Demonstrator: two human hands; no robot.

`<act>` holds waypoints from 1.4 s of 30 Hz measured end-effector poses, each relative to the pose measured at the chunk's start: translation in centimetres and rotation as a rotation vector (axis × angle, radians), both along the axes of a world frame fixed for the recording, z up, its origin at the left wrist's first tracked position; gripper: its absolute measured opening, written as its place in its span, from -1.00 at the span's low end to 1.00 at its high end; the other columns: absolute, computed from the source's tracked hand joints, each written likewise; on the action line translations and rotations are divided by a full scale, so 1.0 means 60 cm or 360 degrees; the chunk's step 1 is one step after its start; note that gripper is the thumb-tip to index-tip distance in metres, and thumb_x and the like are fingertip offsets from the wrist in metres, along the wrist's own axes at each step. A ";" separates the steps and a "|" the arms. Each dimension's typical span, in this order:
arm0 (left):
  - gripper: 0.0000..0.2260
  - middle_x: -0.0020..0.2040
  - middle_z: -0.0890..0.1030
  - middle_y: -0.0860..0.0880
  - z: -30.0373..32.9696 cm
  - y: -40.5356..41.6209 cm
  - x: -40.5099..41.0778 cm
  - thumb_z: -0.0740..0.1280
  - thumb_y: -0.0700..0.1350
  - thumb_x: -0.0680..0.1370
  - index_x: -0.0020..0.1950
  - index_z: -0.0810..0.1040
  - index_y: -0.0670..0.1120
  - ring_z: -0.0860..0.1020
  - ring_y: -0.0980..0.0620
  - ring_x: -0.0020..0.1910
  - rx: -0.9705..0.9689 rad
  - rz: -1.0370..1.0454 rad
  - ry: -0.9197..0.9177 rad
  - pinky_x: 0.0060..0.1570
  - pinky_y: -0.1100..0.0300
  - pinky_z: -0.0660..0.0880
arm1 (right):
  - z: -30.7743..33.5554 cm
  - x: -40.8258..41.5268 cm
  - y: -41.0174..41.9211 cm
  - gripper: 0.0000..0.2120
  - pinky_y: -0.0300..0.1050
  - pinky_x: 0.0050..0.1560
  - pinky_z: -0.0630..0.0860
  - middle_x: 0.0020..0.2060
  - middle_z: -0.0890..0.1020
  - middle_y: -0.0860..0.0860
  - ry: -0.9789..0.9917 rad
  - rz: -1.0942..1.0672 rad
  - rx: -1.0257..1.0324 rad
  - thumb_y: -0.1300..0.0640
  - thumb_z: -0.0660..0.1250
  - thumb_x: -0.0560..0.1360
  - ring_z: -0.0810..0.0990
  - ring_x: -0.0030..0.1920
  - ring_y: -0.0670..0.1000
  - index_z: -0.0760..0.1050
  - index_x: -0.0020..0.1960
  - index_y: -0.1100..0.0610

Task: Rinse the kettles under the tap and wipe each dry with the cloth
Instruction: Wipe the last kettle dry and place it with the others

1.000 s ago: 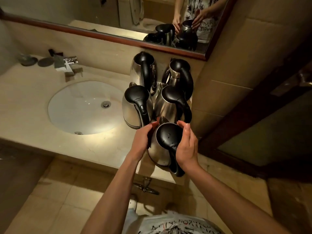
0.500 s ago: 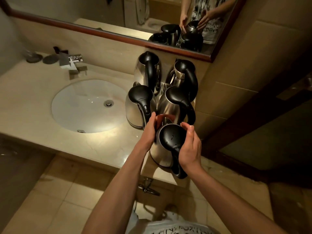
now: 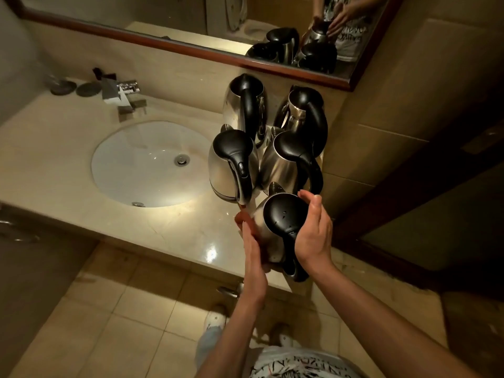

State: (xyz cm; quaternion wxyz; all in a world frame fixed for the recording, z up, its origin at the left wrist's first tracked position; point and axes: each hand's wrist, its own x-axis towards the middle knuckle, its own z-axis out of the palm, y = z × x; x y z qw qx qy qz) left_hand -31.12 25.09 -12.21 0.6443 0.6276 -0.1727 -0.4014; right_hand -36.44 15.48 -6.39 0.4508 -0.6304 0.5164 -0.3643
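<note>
Five steel kettles with black lids and handles stand close together on the counter, right of the sink (image 3: pixel 122 170). The nearest kettle (image 3: pixel 283 216) is at the counter's front edge, its handle pointing toward me, tilted slightly. My left hand (image 3: pixel 253 249) presses flat against its left side, fingers straight. My right hand (image 3: pixel 313 233) cups the right side of its lid, fingers curving over the rim. Behind it are a rounder kettle (image 3: pixel 231 165), a second one (image 3: pixel 289 162) and two at the back (image 3: pixel 245 107) (image 3: pixel 302 113). The tap (image 3: pixel 122 94) is off. No cloth is in view.
A beige stone counter (image 3: pixel 68 192) holds the white basin and small dark dishes (image 3: pixel 73 87) beside the tap. A mirror (image 3: pixel 163 20) runs along the back wall. A tiled wall and a dark door frame (image 3: pixel 409 186) stand to the right. Below is tiled floor.
The nearest kettle has come toward the counter's front edge between my hands. My left hand has slid lower along its body; my right hand stays at the lid.
</note>
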 end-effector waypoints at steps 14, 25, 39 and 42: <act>-0.36 0.57 0.31 -0.06 -0.011 -0.037 -0.055 -0.17 0.33 0.63 0.63 0.11 0.05 0.30 -0.05 0.52 -0.0090 0.0517 0.0926 0.45 -0.02 0.26 | 0.008 -0.009 -0.004 -0.36 -0.17 0.25 0.31 0.19 0.59 -0.09 -0.0107 0.0032 0.0143 -0.28 -0.14 0.61 0.50 0.25 -0.09 0.54 0.35 0.01; -0.30 0.39 0.48 -0.16 0.099 -0.043 -0.060 -0.11 0.32 0.65 0.59 0.21 -0.15 0.48 -0.09 0.30 -0.0261 0.0773 0.1033 0.33 0.04 0.36 | 0.016 -0.028 -0.012 -0.46 -0.12 0.35 0.28 0.28 0.51 -0.10 -0.0180 0.0176 0.0249 -0.20 -0.14 0.73 0.40 0.29 -0.13 0.47 0.41 -0.01; -0.56 0.57 0.10 0.18 0.091 -0.046 -0.065 -0.14 0.14 0.68 0.54 0.17 0.12 -0.02 0.38 0.54 0.0179 -0.0227 -0.1127 0.57 0.17 -0.09 | 0.022 -0.054 -0.065 -0.48 -0.12 0.40 0.46 0.22 0.63 0.11 -0.0780 0.0182 0.0698 -0.12 -0.12 0.75 0.55 0.37 0.09 0.53 0.21 0.12; -0.51 0.47 0.26 0.23 0.115 -0.052 -0.055 -0.12 0.20 0.70 0.54 0.27 0.06 0.08 0.51 0.45 0.0184 -0.0481 -0.1266 0.56 0.23 0.04 | 0.018 -0.070 -0.060 -0.48 -0.29 0.32 0.45 0.30 0.58 0.01 -0.0548 0.0291 0.0374 -0.15 -0.12 0.75 0.49 0.42 0.03 0.48 0.39 0.08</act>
